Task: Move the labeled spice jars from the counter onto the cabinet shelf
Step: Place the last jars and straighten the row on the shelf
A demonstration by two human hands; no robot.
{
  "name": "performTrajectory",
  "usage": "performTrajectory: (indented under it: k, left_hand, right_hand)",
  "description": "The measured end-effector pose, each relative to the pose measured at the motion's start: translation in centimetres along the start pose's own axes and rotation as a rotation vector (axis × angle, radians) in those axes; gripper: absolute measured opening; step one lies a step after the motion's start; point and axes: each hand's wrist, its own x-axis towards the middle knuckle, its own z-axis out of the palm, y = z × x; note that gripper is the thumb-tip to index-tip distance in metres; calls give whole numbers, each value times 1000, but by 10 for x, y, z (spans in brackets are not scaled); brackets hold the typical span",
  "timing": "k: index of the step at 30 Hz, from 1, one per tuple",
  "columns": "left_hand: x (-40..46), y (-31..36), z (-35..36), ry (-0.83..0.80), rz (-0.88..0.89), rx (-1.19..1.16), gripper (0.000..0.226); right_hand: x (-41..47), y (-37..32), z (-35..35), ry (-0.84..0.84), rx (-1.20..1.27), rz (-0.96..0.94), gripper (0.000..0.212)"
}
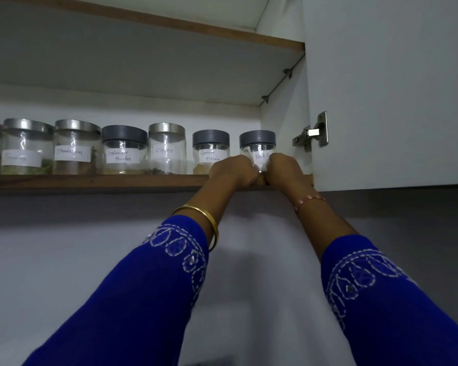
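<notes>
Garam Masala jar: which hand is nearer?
Left. The left hand lies just beside the Garam Masala jar, at its lower right; the right hand is beyond the Black Pepper jar.

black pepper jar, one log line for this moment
step: placing | black pepper jar on shelf, right end | left hand and right hand gripping it

A row of jars stands along the front of the cabinet shelf (90, 182). From left to right come an unreadable-label jar (27, 146), the cinnamon jar (76, 146), the coriander powder jar (124, 149), the cloves jar (167, 148), the garam masala jar (209, 150) and, last on the right, the black pepper jar (257, 147). The left hand (233, 171) lies left of that last jar and the right hand (284, 170) right of it, both at the shelf's front edge. An upper shelf (169, 23) lies above. The door hinge (313, 133) sits right of the row.
</notes>
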Motion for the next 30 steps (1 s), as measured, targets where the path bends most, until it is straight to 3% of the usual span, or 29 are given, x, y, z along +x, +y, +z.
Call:
performTrajectory:
  k: [3, 6, 10, 15, 30]
  left_hand:
    - [-18, 0, 6, 168, 24, 239, 40]
    - [-37, -12, 3, 265, 86, 333, 35]
    - [-61, -44, -9, 291, 156, 218, 33]
    - [-104, -75, -38, 353, 96, -86, 35]
    - [-231, -222, -155, 430, -176, 123, 35]
  right_hand:
    - [-16, 5, 3, 67, -14, -115, 35]
    - [-36, 12, 8, 64, -67, -168, 37]
    - [-62, 8, 6, -46, -92, -162, 51]
    - [-82, -26, 1, -47, -31, -180, 50]
    - [-128, -216, 30, -54, 59, -520, 53]
